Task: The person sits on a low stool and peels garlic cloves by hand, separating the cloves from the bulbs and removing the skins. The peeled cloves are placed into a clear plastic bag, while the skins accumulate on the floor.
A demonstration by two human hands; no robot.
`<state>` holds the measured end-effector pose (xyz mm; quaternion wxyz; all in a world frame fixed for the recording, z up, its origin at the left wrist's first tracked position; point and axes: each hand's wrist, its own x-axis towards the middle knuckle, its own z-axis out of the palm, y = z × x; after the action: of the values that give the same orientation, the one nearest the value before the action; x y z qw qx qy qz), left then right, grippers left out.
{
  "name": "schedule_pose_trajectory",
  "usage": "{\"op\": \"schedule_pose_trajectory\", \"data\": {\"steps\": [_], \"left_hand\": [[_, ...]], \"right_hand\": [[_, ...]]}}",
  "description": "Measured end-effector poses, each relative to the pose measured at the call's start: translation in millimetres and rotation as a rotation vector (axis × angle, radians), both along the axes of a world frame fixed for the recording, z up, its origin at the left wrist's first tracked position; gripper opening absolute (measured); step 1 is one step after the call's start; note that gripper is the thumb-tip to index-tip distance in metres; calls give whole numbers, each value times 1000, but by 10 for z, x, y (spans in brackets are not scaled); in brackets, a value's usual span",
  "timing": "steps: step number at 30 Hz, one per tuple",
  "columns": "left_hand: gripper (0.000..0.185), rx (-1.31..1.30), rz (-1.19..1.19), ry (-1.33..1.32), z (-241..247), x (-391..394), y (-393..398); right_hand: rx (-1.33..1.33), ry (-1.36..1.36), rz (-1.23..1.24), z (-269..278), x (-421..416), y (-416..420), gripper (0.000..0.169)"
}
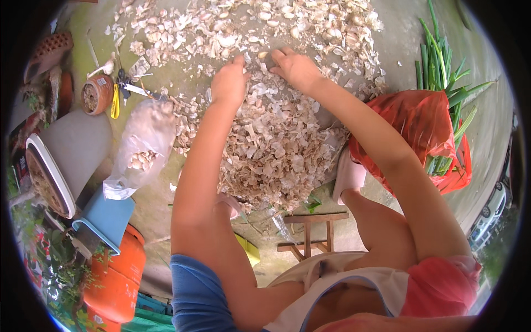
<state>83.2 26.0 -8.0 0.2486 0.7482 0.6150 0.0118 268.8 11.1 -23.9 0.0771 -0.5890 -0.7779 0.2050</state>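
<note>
Garlic cloves and papery skins (224, 35) lie spread over the concrete ground at the top of the view. My left hand (230, 81) is low at the near edge of this spread, its fingers curled with something pale and small at the fingertips; whether it is gripped, I cannot tell. To its right, my right hand (293, 68) reaches down to the skins with bent fingers, and its fingertips are partly hidden. A loose clove (262, 54) lies between the two hands. Nearer my feet is a thick heap of garlic skins (278, 153). A clear plastic bag (143, 145) holding peeled cloves lies at left.
A red plastic bag (410, 124) with green onions (439, 66) stands at right. Left are a small clay pot (96, 95), keys with a yellow tag (115, 101), a blue bucket (105, 218) and an orange gas cylinder (118, 274). A wooden stool (315, 218) is between my legs.
</note>
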Motion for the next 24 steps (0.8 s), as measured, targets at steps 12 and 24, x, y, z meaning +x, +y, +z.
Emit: {"op": "schedule_pose_trajectory", "data": {"steps": [12,24], "left_hand": [[25,-362,790,-963,437,-516,208],[28,82,321,-199,317,-309,353]], "right_hand": [[-32,-235,-59,146,-21,929,29],[-315,534,-319,233,303,549,25]]}}
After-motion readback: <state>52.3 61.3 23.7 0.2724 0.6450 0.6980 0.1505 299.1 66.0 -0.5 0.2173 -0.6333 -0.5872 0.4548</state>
